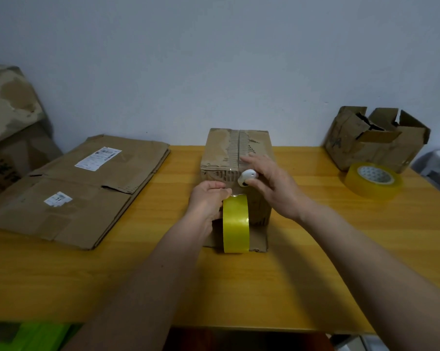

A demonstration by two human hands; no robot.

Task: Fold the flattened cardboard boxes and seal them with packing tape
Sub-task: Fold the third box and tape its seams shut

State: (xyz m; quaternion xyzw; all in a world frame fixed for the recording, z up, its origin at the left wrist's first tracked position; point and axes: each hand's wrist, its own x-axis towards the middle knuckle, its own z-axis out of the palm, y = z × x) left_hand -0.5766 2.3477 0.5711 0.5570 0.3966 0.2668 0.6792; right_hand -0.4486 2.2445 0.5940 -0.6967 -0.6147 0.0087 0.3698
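Taping the centre seam of the folded box point(236, 158), which stands mid-surface point(315, 249), goes best if the strip stays taut and centred over the seam. Left hand point(207, 205), its grip curled around the yellow tape roll point(236, 224), should pull straight toward the person. Right hand point(269, 184) lies flat-fingered, pressing the box top while a small white object point(248, 177) sits at its thumb. Seam and box's long axis run from wall toward the person; the roll stands on edge.
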